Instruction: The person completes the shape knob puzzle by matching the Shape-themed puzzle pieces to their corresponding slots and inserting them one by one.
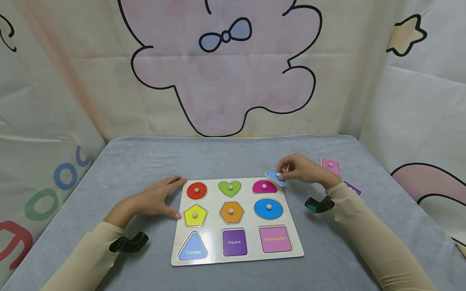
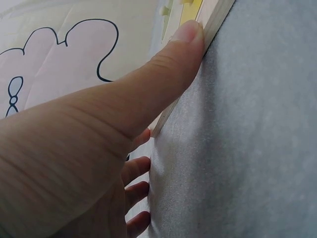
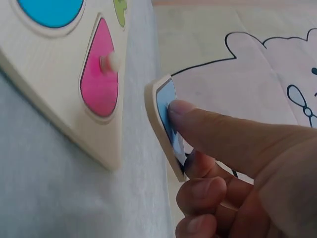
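A white wooden shape puzzle board (image 1: 214,242) lies on the table with pegged pieces in its upper two rows. Its bottom row shows printed triangle, square and rectangular recesses without pegs. My right hand (image 1: 300,169) pinches the small knob of a blue triangle piece (image 1: 274,176), held above the board's far right corner. In the right wrist view that triangle piece (image 3: 168,119) is tilted, apart from the pink half-circle piece (image 3: 99,79). At the board's left edge my left hand (image 1: 154,198) lies spread, its thumb (image 2: 185,42) touching the edge near the yellow pentagon piece (image 1: 195,220).
A pink piece (image 1: 330,165) with a knob and a purple piece (image 1: 351,187), partly hidden by the right forearm, lie on the grey cloth (image 1: 218,155) to the right. A cartoon-printed curtain (image 1: 225,81) hangs behind the table.
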The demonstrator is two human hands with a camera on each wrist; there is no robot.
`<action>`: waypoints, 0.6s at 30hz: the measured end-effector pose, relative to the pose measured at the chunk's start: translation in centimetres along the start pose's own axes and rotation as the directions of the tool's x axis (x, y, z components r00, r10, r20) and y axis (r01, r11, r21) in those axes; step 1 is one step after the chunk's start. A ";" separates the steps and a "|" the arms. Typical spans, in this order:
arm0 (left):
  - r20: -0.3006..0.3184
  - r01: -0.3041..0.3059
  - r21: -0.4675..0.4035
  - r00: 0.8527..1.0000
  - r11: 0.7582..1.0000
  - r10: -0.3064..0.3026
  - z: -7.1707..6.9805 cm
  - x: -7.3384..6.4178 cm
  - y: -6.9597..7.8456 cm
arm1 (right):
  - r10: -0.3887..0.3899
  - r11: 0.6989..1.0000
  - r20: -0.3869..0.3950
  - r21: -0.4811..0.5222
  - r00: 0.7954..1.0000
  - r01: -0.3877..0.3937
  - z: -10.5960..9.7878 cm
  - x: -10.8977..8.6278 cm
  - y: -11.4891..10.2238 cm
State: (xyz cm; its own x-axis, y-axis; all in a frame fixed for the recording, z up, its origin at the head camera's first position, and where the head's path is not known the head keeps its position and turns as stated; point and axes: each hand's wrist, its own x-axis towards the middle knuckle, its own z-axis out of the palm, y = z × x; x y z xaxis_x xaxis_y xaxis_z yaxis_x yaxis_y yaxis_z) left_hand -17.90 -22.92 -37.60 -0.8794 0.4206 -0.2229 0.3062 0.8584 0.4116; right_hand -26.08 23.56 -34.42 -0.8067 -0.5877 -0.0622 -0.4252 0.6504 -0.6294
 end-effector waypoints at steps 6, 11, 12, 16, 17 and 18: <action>0.003 0.002 -0.010 1.000 1.000 -0.002 -0.1 -0.1 0.2 | -0.016 1.000 0.014 0.005 1.000 0.016 0.6 0.4 -1.3; 0.003 -0.001 -0.008 1.000 1.000 0.001 -0.1 -0.1 0.1 | -0.045 0.999 0.030 0.007 0.999 0.044 1.1 0.6 -2.6; 0.002 -0.002 -0.007 1.000 1.000 0.002 -0.1 -0.1 0.1 | -0.047 0.999 0.033 0.005 0.998 0.047 1.1 0.6 -2.8; 0.002 -0.004 -0.008 1.000 1.000 0.004 -0.2 -0.1 0.1 | -0.059 0.998 0.044 0.001 0.997 0.059 1.5 0.8 -3.4; 0.002 -0.004 -0.009 1.000 1.000 0.004 -0.2 -0.1 0.1 | -0.066 0.998 0.046 0.002 0.997 0.066 1.6 0.8 -3.5; 0.003 -0.005 -0.010 1.000 1.000 0.005 -0.2 -0.1 0.1 | -0.076 0.997 0.047 0.004 0.996 0.076 1.7 0.9 -3.6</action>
State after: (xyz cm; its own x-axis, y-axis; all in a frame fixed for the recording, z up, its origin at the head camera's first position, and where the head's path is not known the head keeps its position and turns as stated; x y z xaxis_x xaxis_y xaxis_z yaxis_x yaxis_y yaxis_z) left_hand -17.88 -22.95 -37.41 -0.8770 0.4253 -0.2236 0.3064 0.8534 0.4216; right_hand -24.57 19.90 -33.56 -0.7519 -0.6573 -0.0505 -0.4834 0.6018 -0.6357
